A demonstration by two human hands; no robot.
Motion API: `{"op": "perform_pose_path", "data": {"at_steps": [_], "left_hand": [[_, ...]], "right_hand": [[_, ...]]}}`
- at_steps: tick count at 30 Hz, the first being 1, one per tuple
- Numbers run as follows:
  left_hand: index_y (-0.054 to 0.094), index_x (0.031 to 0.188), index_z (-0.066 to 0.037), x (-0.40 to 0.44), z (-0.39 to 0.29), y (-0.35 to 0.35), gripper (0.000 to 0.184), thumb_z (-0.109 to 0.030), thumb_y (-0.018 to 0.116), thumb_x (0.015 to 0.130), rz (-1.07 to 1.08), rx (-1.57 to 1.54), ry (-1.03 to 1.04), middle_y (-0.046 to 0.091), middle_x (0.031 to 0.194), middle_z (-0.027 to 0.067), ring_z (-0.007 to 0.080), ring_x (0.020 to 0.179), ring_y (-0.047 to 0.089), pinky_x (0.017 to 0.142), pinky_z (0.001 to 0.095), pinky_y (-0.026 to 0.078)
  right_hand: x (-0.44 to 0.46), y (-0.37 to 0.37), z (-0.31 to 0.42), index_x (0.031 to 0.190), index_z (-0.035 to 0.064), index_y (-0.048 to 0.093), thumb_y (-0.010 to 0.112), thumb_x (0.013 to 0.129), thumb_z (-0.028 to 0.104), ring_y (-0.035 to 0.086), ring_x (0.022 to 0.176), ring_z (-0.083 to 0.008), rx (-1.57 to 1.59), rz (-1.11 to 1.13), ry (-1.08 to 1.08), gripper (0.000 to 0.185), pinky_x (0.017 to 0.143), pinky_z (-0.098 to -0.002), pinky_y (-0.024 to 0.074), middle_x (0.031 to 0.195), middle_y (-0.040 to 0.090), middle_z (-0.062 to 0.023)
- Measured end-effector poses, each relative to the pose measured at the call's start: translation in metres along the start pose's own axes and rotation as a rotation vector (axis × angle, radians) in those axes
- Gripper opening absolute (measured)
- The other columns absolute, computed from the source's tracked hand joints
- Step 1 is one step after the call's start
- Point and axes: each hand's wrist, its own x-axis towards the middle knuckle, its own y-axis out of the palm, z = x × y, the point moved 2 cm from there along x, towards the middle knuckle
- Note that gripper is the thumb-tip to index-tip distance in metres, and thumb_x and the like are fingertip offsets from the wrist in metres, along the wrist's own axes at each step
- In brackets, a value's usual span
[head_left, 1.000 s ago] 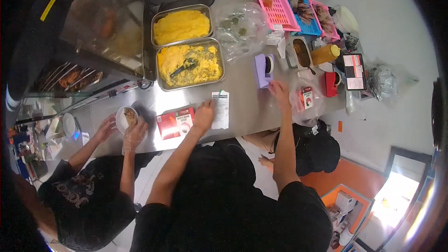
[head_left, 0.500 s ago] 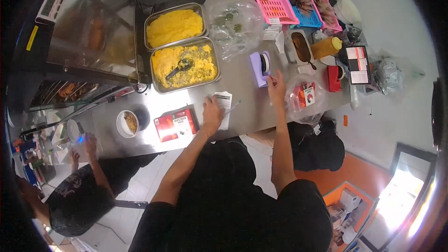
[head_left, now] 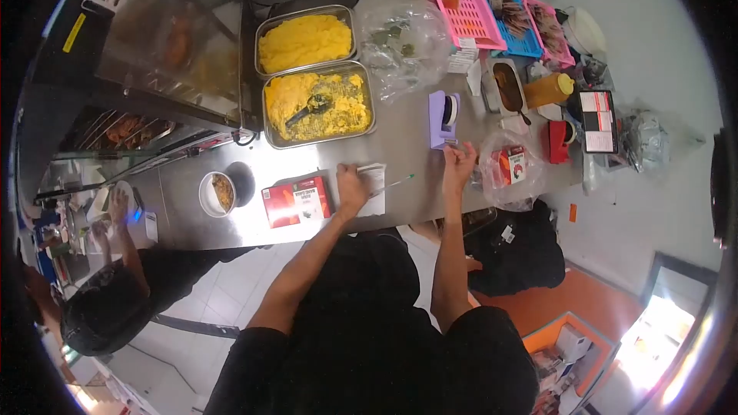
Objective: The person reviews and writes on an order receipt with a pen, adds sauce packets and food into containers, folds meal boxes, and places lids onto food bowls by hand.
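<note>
My left hand (head_left: pixel 353 188) rests with curled fingers on a white printed paper slip (head_left: pixel 374 201), gripping its left part. Across the slip's right side lies a pen (head_left: pixel 400 182) with a green end. Close to its left is a red and white box (head_left: pixel 295 202). My right hand (head_left: pixel 459 163) pinches at the near end of a purple tape dispenser (head_left: pixel 437 124), seemingly on the tape's end; the tape itself barely shows. A clear plastic bag (head_left: pixel 494 192) with a red and white box (head_left: pixel 513 165) inside sits to the right of that hand.
Two metal trays of yellow food (head_left: pixel 306 40) stand at the back, a black utensil (head_left: pixel 307 110) in the nearer one. A bowl (head_left: pixel 217 194), a sauce bottle (head_left: pixel 550 88) and a pink basket (head_left: pixel 470 19) share the counter. At left a co-worker's hand (head_left: pixel 118 206) shows; another person crouches at right.
The view has shifted, so the counter sits further right. My right hand has drawn slightly toward me, to the dispenser's near end. My left hand stays on the slip. The co-worker's hands have moved left.
</note>
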Motion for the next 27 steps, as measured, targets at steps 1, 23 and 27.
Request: {"op": "perform_pose_path", "data": {"at_steps": [1, 23, 27], "left_hand": [[0.063, 0.094, 0.001, 0.002, 0.006, -0.001, 0.028, -0.006, 0.075, 0.070, 0.014, -0.053, 0.012, 0.058, 0.097, 0.0189, 0.0383, 0.097, 0.055, 0.089, 0.0483, 0.045], [0.068, 0.115, -0.013, -0.055, 0.088, -0.189, 0.039, -0.030, 0.073, 0.081, -0.202, 0.447, 0.296, 0.042, 0.142, 0.0246, 0.0474, 0.123, 0.044, 0.101, 0.0531, 0.039], [0.059, 0.132, -0.021, -0.069, 0.095, -0.206, 0.064, -0.051, 0.074, 0.078, -0.048, 0.429, 0.194, 0.024, 0.154, 0.0232, 0.0515, 0.138, 0.023, 0.101, 0.0642, 0.033]], "right_hand": [[0.003, 0.000, -0.006, 0.135, 0.0002, 0.037, 0.072, 0.086, 0.006, 0.061, 0.087, -0.0127, -0.083, -0.030, -0.026, 0.061, 0.083, -0.0249, 0.0475, 0.089, 0.065, -0.0046], [-0.177, 0.147, 0.076, 0.146, 0.0086, 0.033, 0.072, 0.083, 0.008, 0.065, 0.070, -0.0149, -0.373, 0.823, 0.057, 0.074, 0.067, -0.0291, 0.0519, 0.081, 0.071, -0.0099], [-0.191, 0.180, 0.089, 0.153, 0.0099, 0.021, 0.072, 0.083, 0.010, 0.067, 0.072, -0.0169, -0.459, 1.057, 0.046, 0.087, 0.069, -0.0302, 0.0524, 0.081, 0.071, -0.0123]]}}
